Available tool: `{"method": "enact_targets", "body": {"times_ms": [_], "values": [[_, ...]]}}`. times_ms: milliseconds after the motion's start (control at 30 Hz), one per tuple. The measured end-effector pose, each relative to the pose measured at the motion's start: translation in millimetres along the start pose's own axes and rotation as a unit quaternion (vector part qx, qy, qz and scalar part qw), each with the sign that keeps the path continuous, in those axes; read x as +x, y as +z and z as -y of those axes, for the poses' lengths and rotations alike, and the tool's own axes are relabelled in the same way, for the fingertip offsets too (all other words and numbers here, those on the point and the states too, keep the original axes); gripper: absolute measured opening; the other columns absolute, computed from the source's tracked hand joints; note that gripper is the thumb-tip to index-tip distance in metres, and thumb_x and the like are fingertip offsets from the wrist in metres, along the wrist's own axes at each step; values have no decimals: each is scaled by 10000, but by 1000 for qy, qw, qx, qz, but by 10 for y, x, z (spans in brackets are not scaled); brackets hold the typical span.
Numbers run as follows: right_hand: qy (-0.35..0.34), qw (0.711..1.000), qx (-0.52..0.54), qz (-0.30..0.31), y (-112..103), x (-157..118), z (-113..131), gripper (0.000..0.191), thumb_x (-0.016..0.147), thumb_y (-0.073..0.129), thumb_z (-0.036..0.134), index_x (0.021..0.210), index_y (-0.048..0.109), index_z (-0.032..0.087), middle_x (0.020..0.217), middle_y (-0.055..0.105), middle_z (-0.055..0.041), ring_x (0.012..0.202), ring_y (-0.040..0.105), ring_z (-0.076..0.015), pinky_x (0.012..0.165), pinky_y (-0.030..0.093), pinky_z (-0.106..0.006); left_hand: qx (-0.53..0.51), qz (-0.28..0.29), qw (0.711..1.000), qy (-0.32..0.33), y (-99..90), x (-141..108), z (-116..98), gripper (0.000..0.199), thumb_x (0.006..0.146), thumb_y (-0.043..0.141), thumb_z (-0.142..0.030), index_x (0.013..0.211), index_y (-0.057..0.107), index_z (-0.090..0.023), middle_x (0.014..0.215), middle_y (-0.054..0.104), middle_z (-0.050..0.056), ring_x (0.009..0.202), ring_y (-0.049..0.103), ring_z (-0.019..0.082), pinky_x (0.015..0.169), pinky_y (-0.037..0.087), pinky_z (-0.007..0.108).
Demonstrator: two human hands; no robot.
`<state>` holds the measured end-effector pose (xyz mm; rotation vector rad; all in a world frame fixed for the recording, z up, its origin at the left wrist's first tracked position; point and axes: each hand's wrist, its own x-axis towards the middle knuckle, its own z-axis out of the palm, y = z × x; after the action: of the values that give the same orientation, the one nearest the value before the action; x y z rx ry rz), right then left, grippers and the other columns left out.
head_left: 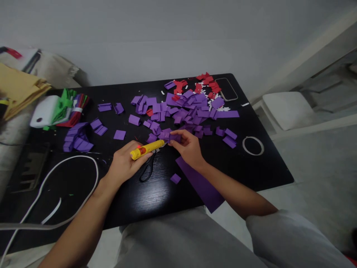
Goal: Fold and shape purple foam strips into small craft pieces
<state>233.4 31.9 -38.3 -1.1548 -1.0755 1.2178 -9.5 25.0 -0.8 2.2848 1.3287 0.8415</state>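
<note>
left hand (124, 160) grips yellow tool (147, 149) | points right, axis slanted | right hand (190, 149) pinches paper (175, 137)

- Black table (262, 172) is standing against the wall, carrying everything below.
- Purple paper pieces (192, 109), folded, are heaping up mid-table toward the back; a few are lying loose around.
- Red paper pieces (214, 86) and white scraps (224, 109) are mixing in at the back right.
- Thin ring (262, 146) is lying flat, right side.
- Black-handled scissors (151, 166) are lying near the middle.
- Long purple sheet (199, 184) is overhanging the front edge.
- Small purple square (175, 178) is lying just beside it.
- White cable (97, 169) is looping across the left.
- White strip (52, 212) is curving inside the loop.
- Folded purple strips (74, 132) are sitting back left.
</note>
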Motion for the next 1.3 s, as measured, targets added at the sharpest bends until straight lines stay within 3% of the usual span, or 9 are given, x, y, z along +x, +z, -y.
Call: {"method": "enact_targets", "body": {"times_ms": [233, 433, 600, 800, 1000, 1167, 1300], "values": [[-1, 1000, 1, 7, -5, -10, 4, 252, 780, 794, 283, 1024, 739, 252, 1037, 753, -27, 934, 747, -202, 925, 668, -401, 17, -11, 1000, 0, -1, 0, 11, 388, 970, 662, -498, 716, 568, -220, 671, 576, -10, 579, 575, 151, 564, 457, 283], [11, 1000, -10, -13, -37, 45, -8, 278, 759, 804, 291, 1026, 744, 246, 1003, 764, -28, 920, 747, -208, 920, 663, -409, -7, -7, 999, 31, -31, 4, -19, 221, 977, 686, -429, 899, 699, -222, 883, 753, 40, 799, 720, 202, 744, 575, 313], [56, 996, 58, -38, -81, 118, 18, 332, 693, 833, 274, 1012, 750, 237, 950, 768, -2, 881, 752, -194, 945, 661, -411, -4, -8, 999, 45, -48, -3, 0, 203, 970, 706, -419, 989, 732, -219, 954, 780, 53, 851, 736, 210, 796, 590, 322], [73, 983, 152, -69, -144, 170, 100, 330, 666, 865, 226, 979, 765, 248, 886, 746, 29, 886, 747, -180, 983, 640, -422, 72, -22, 997, -31, -103, 16, 98, 230, 954, 654, -429, 1002, 707, -210, 1036, 748, 76, 943, 723, 231, 842, 570, 334], [98, 971, 207, -62, -115, 136, 170, 308, 622, 895, 190, 913, 810, 246, 880, 773, 22, 859, 734, -161, 926, 641, -362, 180, 25, 976, -117, -311, 13, 318, 359, 818, 589, -286, 1162, 637, -195, 1207, 647, 107, 999, 684, 287, 834, 554, 398], [95, 976, 192, -46, -86, 102, 156, 310, 623, 903, 195, 916, 819, 253, 889, 775, 25, 824, 724, -151, 890, 645, -354, 182, 107, 966, -146, -387, -8, 365, 350, 740, 567, -202, 1085, 627, -203, 1124, 620, 99, 952, 667, 295, 803, 549, 418], [88, 979, 178, -44, -96, 102, 140, 310, 634, 904, 203, 927, 813, 250, 877, 767, 27, 825, 727, -154, 896, 643, -360, 138, 116, 974, -139, -368, -15, 390, 382, 734, 567, -198, 1101, 671, -189, 1121, 632, 104, 977, 671, 289, 877, 558, 426]]}}
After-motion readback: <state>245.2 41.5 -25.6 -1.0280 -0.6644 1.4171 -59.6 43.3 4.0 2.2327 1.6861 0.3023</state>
